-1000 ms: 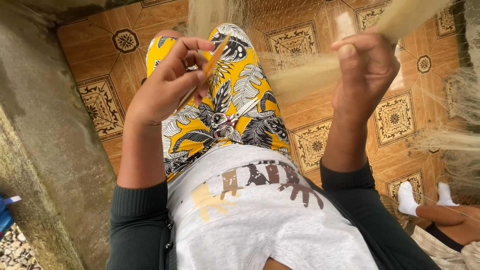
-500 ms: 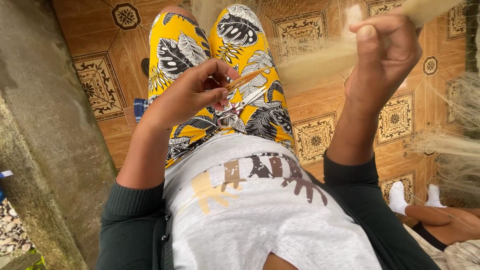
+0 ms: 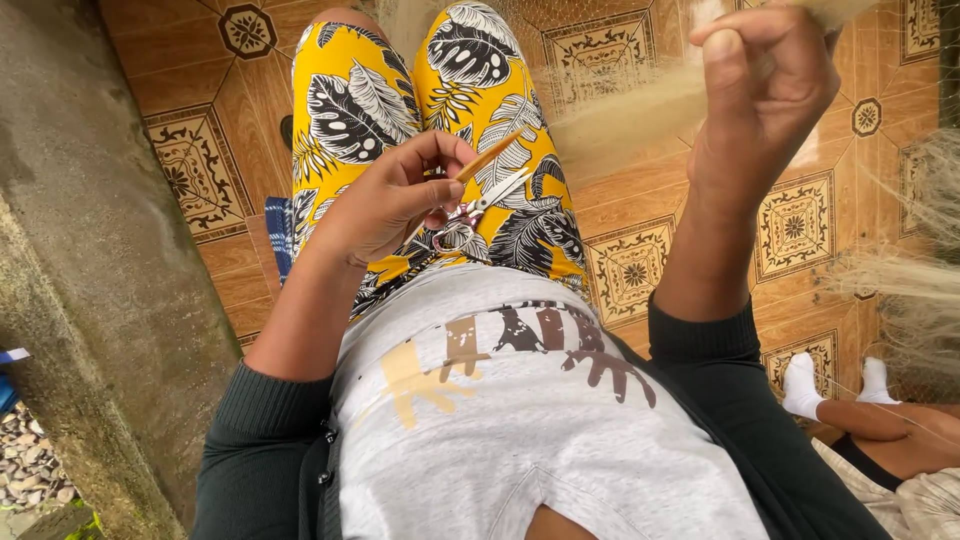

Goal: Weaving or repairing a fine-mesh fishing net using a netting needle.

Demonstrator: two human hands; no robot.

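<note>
Head view, only cam. L hand (image 3: 385, 200) over the lap, fingers curled shut on small scissors (image 3: 480, 205) plus a thin orange stick (image 3: 490, 155); the stick pokes up-right from between thumb and forefinger, the scissor blades point the same way, handles half hidden under the hand. R hand (image 3: 765, 95) raised at top right, fist closed on a bunch of pale fibre (image 3: 625, 115) that fans down-left toward the knees, blurred.

Handling, as a guess: fibre looks v. light, limp, wispy, apt to snag or slip through a loose hold, so best pinched tight near the bunched end, as R does. Scissors are small, metal, rigid; hold by the loops. Stick is stiff, light, smooth.

Surroundings: yellow trousers (image 3: 350, 90) w/ black-white leaf print, soft cloth; grey printed shirt (image 3: 540, 450); dark ribbed sleeves. Glossy brown floor tiles (image 3: 800, 225) w/ square ornaments. Rough concrete wall (image 3: 90, 300) at left. More loose fibre at the right edge. Another person's leg w/ white sock (image 3: 800, 385) at lower right.
</note>
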